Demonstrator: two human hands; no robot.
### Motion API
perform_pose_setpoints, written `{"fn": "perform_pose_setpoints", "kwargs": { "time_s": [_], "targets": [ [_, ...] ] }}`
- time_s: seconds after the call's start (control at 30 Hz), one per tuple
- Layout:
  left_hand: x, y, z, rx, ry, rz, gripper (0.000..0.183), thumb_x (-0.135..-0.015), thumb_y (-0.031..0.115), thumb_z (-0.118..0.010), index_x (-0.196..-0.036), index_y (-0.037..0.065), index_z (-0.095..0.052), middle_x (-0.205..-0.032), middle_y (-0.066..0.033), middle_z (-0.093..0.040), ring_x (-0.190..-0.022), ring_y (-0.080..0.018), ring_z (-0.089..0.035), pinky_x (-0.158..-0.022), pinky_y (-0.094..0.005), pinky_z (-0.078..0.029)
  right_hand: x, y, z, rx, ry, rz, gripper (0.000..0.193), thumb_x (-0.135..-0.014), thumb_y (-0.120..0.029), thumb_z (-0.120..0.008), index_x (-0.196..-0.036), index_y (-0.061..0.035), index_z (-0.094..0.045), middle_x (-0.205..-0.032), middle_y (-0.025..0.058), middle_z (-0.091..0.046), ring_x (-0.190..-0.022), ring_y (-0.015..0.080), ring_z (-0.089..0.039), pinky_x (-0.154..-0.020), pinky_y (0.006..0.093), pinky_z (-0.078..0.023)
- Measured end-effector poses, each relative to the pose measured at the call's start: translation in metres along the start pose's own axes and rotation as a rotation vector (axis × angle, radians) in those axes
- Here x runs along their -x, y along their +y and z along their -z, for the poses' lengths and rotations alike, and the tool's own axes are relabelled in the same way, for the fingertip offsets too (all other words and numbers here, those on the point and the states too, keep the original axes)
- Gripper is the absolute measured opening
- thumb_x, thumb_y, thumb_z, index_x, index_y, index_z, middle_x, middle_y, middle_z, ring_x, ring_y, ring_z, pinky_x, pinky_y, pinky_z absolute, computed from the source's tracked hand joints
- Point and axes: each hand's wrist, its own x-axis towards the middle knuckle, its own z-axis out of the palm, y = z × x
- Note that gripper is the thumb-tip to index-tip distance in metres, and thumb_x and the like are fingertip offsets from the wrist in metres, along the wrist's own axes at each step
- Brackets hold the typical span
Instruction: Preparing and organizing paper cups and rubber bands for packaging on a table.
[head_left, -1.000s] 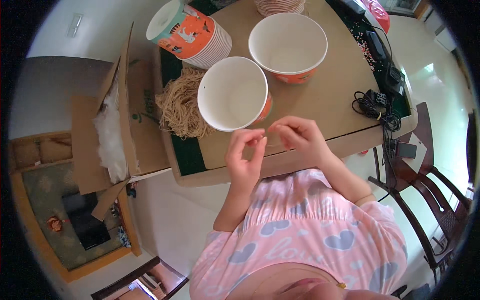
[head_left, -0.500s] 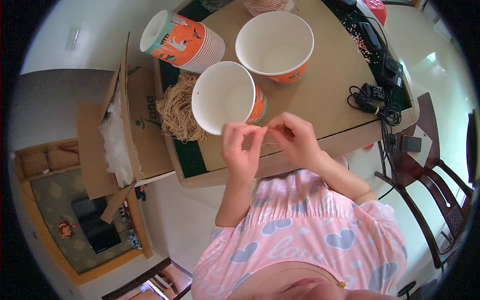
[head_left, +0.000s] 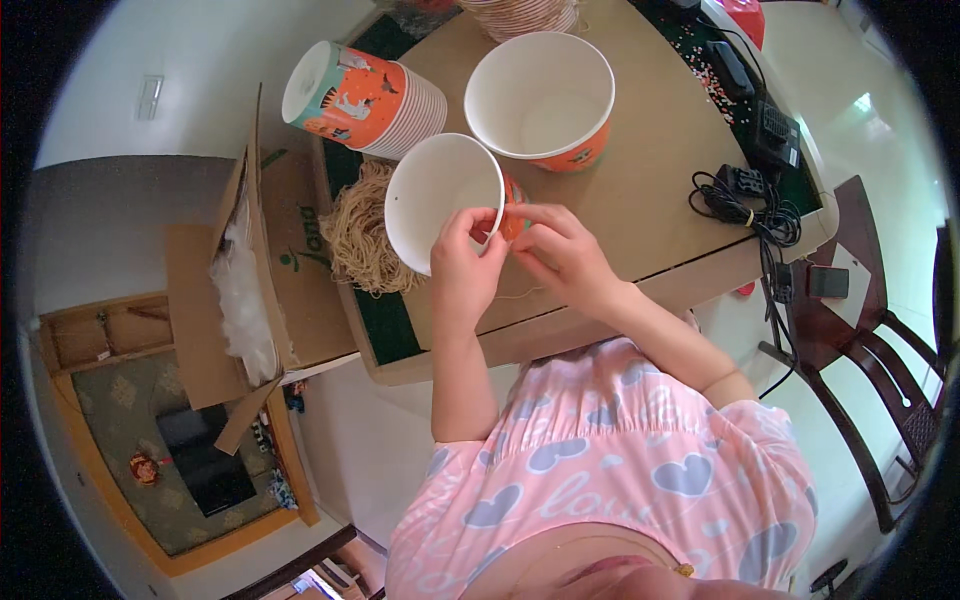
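Head view: the tabletop (head_left: 660, 215) fills the upper middle of the frame, with a cardboard box (head_left: 290, 270) at left. A stack of orange tubs (head_left: 370, 105) sits upper left; a far tub (head_left: 540, 95) and a near tub (head_left: 440, 190) open toward the camera, right of a bundle of string (head_left: 365, 235). At the near tub's right rim, the left hand (head_left: 480, 238) and right hand (head_left: 513, 232) have fingers drawn narrow; their exact grip cannot be told. A thin thread (head_left: 521, 294) shows just below.
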Motion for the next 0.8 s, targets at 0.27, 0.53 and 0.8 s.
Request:
{"fn": "perform_pose_setpoints", "kwargs": {
  "time_s": [0.27, 0.53, 0.8],
  "targets": [
    [-0.006, -0.003, 0.001, 0.098, -0.035, 0.036, 0.019, -0.079, -0.001, -0.065, -0.098, -0.002, -0.062, -0.087, -0.0091, -0.065, -0.075, -0.0159, -0.06, -0.069, -0.0298, -0.05, 0.003, 0.008, -0.002, 0.019, -0.025, 0.002, 0.016, -0.076, -0.001, -0.069, -0.086, -0.0043, -0.057, -0.127, 0.0117, -0.056, -0.11, 0.0337, -0.054, -0.091, 0.0418, -0.046],
    [-0.007, -0.006, 0.002, 0.167, -0.051, 0.051, 0.017, -0.079, -0.001, -0.065, -0.097, -0.003, -0.063, -0.086, -0.0087, -0.065, -0.074, -0.0148, -0.06, -0.068, -0.0287, -0.05, 0.004, 0.005, 0.0, 0.066, -0.027, 0.021, 0.014, -0.078, -0.001, -0.068, -0.088, -0.0035, -0.059, -0.125, 0.0127, -0.057, -0.112, 0.0329, -0.054, -0.09, 0.0412, -0.046],
    [-0.004, -0.004, 0.004, 0.103, -0.059, 0.048, 0.02, -0.078, 0.0, -0.066, -0.098, -0.001, -0.064, -0.087, -0.0076, -0.065, -0.074, -0.015, -0.059, -0.068, -0.0287, -0.049, -0.01, 0.011, 0.0, -0.049, 0.117, -0.126, 0.012, -0.082, 0.002, -0.064, -0.093, -0.0009, -0.059, -0.107, 0.0146, -0.061, -0.094, 0.027, -0.062, -0.075, 0.0334, -0.051]
  ]
}}
